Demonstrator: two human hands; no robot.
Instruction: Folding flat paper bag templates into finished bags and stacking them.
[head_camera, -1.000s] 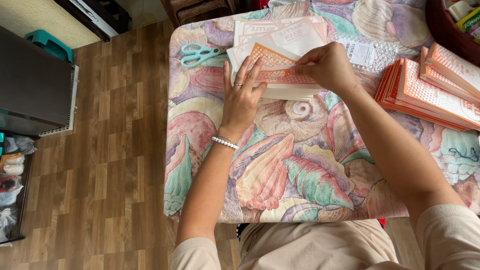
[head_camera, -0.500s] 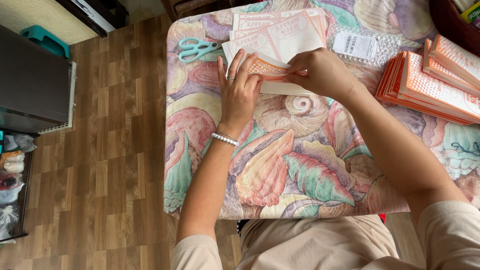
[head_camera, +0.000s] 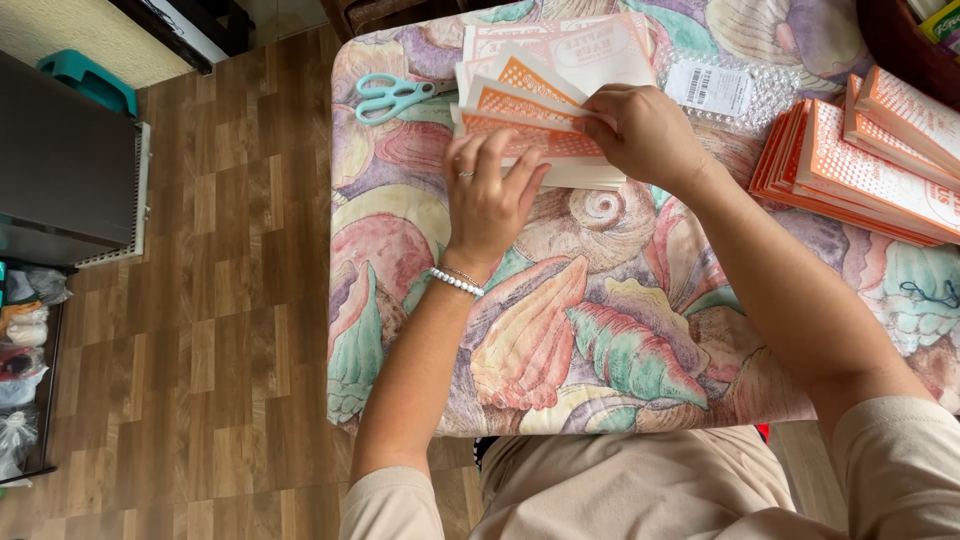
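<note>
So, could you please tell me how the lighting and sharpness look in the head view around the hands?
Head view: soft, even light with faint shadows under the left hand and right hand; orange-and-white paper sheets and scissors look sharp; no glare; the floor lines tilt near the left edge.

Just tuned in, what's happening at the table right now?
A person seated at a table covered in a pastel seashell-print cloth is working on a small pile of orange-and-white printed paper sheets. The left hand rests its fingers on the pile's near edge, while the right hand pinches the sheets from the right side. Turquoise-handled scissors lie untouched to the left of the pile, and a fanned stack of orange-and-white printed booklets sits to the right.
</note>
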